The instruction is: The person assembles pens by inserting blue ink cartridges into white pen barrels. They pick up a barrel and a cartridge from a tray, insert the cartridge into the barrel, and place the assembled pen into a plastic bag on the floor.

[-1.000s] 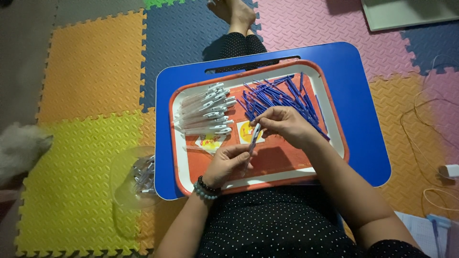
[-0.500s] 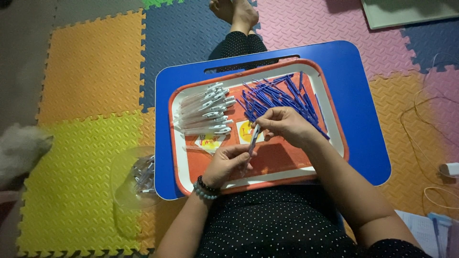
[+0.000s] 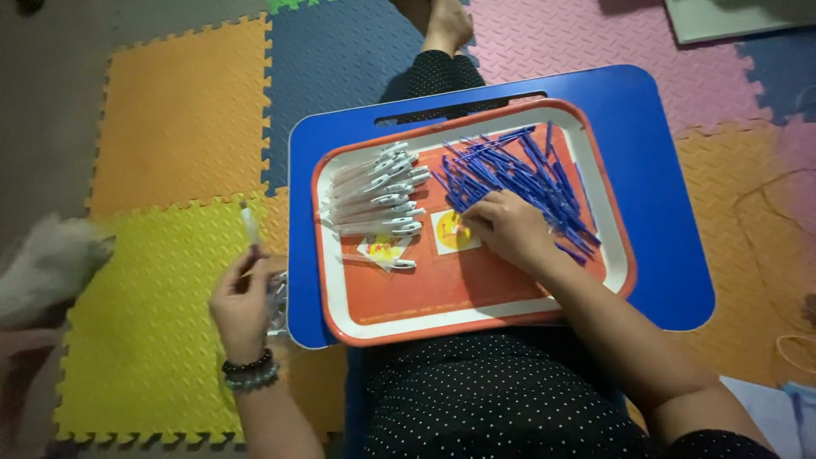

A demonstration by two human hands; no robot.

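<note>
My left hand is off the tray's left side, above a clear plastic bag. It grips a thin pale pen barrel that points upward. My right hand rests curled on the near edge of a pile of blue pen refills on the orange tray. Its fingertips touch the refills, and whether it grips one is hidden. A row of several clear pens with white caps lies on the tray's left half. One more pen lies apart below the row.
The tray sits on a blue lap table over my legs. Coloured foam mats cover the floor. Something white and furry lies at the left edge. Thin cables trail on the right.
Both hands were together over the tray's middle, holding a pen. My left hand has swung out left to the bag and holds a barrel. My right hand has moved onto the blue refills.
</note>
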